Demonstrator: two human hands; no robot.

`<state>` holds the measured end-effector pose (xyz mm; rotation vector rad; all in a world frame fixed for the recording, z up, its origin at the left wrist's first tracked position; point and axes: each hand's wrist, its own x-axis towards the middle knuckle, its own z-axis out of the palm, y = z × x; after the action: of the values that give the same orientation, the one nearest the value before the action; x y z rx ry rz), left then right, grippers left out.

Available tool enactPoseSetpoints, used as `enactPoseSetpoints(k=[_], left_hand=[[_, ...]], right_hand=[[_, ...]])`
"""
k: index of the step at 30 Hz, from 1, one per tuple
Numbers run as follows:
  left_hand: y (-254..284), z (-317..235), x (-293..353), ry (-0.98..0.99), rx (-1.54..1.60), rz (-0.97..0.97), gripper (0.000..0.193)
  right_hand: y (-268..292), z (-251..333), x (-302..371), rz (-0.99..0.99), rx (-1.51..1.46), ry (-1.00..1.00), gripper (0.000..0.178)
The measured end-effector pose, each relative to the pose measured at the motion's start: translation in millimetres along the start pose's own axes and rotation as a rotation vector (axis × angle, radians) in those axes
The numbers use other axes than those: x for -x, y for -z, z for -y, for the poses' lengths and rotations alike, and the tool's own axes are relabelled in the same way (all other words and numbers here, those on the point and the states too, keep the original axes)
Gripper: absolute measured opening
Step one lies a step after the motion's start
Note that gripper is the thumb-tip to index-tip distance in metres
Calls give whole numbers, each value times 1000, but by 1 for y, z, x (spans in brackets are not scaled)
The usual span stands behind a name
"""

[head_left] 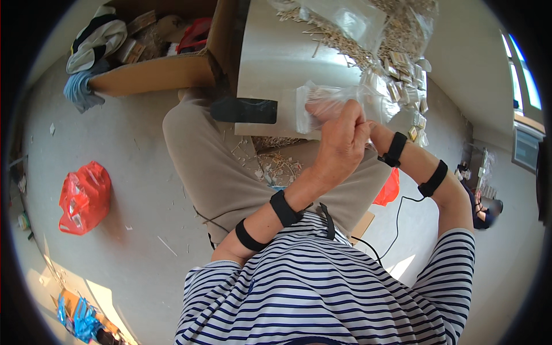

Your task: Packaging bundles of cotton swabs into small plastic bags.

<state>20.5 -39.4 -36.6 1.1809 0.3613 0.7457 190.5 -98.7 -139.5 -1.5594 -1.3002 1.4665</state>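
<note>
A clear plastic bag (322, 106) is held over the tabletop (276, 57) edge by the left hand (342, 141), fingers curled shut. Right hand (368, 127) is mostly hidden behind it; grip can't be told.

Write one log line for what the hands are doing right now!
left hand: holds clear plastic bag | right hand: at the bag, mostly hidden | table: wooden sticks piled

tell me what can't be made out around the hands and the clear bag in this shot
- Right hand: head view, mostly hidden behind the left hand; its grip cannot be told.
- Clear plastic bag: contents too blurred and see-through to identify.
- Small packets on the table: too small and bent by the fisheye rim.
- Cardboard box: top cut off by the picture edge.
</note>
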Motion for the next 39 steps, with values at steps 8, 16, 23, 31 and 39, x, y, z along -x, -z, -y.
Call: enactPoseSetpoints(k=[8,16,23,31,39], left_hand=[[26,-15,3,165,-88,61,16],[7,-30,7,269,-114,52,16],[-1,-35,5,297,-207,27,15],[-8,-39,6,325,-322,-19,15],[-18,-36,2,324,-372,-42,15]], right_hand=[[18,152,9,92,363,-219,30],[156,-6,222,-1327,206,-592,24],[145,-128,256,-1302,738,-1019,28],[204,-136,259,-1089,963,-1063,34],[220,-151,265,-1023,1061,-962,39]])
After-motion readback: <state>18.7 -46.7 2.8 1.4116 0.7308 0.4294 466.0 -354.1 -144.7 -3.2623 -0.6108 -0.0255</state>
